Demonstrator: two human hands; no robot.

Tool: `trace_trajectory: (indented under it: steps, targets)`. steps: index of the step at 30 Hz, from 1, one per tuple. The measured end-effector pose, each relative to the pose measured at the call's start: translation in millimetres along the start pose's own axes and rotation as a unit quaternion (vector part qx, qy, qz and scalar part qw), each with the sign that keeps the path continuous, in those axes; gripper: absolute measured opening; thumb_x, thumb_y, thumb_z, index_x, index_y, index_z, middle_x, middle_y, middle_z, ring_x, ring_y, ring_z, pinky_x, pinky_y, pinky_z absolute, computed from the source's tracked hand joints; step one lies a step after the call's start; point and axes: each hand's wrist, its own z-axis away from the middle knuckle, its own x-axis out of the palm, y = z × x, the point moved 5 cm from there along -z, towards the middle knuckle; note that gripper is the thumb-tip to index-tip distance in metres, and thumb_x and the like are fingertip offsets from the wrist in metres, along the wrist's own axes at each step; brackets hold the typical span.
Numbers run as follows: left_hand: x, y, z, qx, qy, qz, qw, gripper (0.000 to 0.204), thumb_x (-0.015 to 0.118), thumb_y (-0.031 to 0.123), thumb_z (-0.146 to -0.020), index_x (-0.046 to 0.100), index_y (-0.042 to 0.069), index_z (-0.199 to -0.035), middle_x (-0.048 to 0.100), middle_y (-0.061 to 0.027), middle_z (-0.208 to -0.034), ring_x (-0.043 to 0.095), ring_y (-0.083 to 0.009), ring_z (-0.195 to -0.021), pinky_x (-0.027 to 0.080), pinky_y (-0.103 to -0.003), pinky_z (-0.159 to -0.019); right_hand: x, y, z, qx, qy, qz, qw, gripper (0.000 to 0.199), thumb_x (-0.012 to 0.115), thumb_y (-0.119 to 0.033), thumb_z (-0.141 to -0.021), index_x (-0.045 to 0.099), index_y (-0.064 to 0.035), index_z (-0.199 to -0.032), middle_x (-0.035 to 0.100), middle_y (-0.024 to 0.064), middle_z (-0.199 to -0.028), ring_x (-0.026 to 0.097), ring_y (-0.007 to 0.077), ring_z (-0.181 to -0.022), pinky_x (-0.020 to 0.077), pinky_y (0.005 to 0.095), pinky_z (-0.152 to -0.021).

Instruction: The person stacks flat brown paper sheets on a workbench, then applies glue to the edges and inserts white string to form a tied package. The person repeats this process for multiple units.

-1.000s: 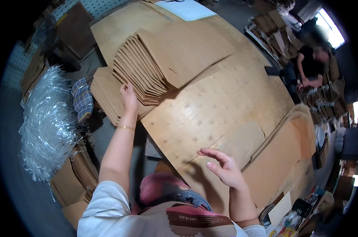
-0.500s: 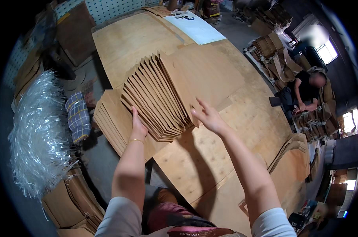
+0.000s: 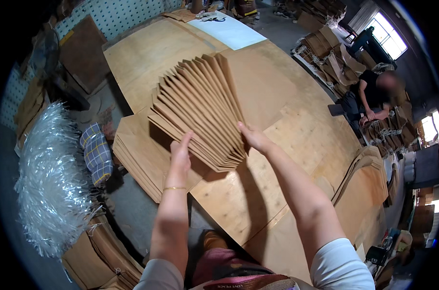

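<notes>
A thick fan of brown kraft paper bags (image 3: 200, 106) is held up just over the table, folded ends gathered near me and far ends spread apart. At its left lower side, my left hand (image 3: 181, 152) grips with the thumb on top and the fingers underneath mostly hidden. On the right edge, my right hand (image 3: 253, 137) has closed with its thumb against the outer bag. Under and left of the fan lies a flat stack of brown paper bags (image 3: 137, 150), overhanging the table edge. The wooden tabletop (image 3: 306, 140) carries the fan's shadow.
A white sheet (image 3: 229, 31) lies at the table's far end. More brown paper (image 3: 359, 179) is stacked at the right. Shiny plastic strands (image 3: 55, 183) and a checked cloth bundle (image 3: 97, 152) stand at the left. Another person (image 3: 372, 99) sits beyond the table, among paper bundles.
My right hand has gone from open beside the fan to gripping its right edge. The fan has tilted and risen off the flat stack, and my left hand has shifted right with it.
</notes>
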Motion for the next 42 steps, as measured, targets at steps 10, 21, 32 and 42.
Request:
trace_trajectory:
  steps: [10, 21, 32, 42]
  targets:
    - [26.8, -164.9, 307.9, 0.351, -0.436, -0.563, 0.608, 0.032, 0.045, 0.02, -0.097, 0.055, 0.002, -0.122, 0.055, -0.0193, -0.118, 0.056, -0.0263, -0.105, 0.045, -0.037, -0.091, -67.7, 118.0, 235.5, -0.036, -0.064, 0.268, 0.96, 0.048, 0.038, -0.039, -0.096, 0.045, -0.011, -0.135, 0.058, 0.0245, -0.115, 0.054, 0.0396, -0.108, 0.0425, 0.0441, -0.093]
    - [-216.5, -130.9, 300.8, -0.304, 0.17, -0.357, 0.867, 0.032, 0.043, 0.031, -0.094, 0.061, 0.007, -0.102, 0.059, -0.0049, -0.092, 0.055, -0.0199, -0.081, 0.044, -0.029, -0.071, -64.0, 268.6, 276.0, 0.152, 0.017, -0.012, 0.988, 0.055, 0.062, -0.038, -0.086, 0.048, -0.005, -0.128, 0.061, 0.0246, -0.11, 0.06, 0.0327, -0.104, 0.0477, 0.0394, -0.088]
    - [-2.6, -117.9, 67.5, -0.252, -0.099, -0.493, 0.827, 0.077, 0.073, 0.036, -0.075, 0.04, -0.007, -0.129, 0.05, -0.0196, -0.128, 0.052, -0.0254, -0.116, 0.045, -0.037, -0.092, -58.5, 312.4, 222.4, 0.202, 0.197, 0.065, 0.957, 0.072, 0.087, -0.028, -0.057, 0.054, 0.0076, -0.11, 0.064, 0.0223, -0.106, 0.062, 0.0315, -0.101, 0.0487, 0.0375, -0.086]
    - [-13.2, -102.4, 143.5, -0.395, -0.054, -0.382, 0.834, 0.042, 0.074, 0.009, -0.073, 0.059, -0.007, -0.109, 0.066, -0.0183, -0.099, 0.068, -0.0243, -0.084, 0.057, -0.035, -0.07, -10.1, 329.7, 239.6, 0.184, 0.269, 0.104, 0.94, 0.072, 0.084, -0.029, -0.057, 0.056, 0.0088, -0.11, 0.058, 0.0251, -0.112, 0.056, 0.0381, -0.104, 0.0454, 0.0402, -0.092]
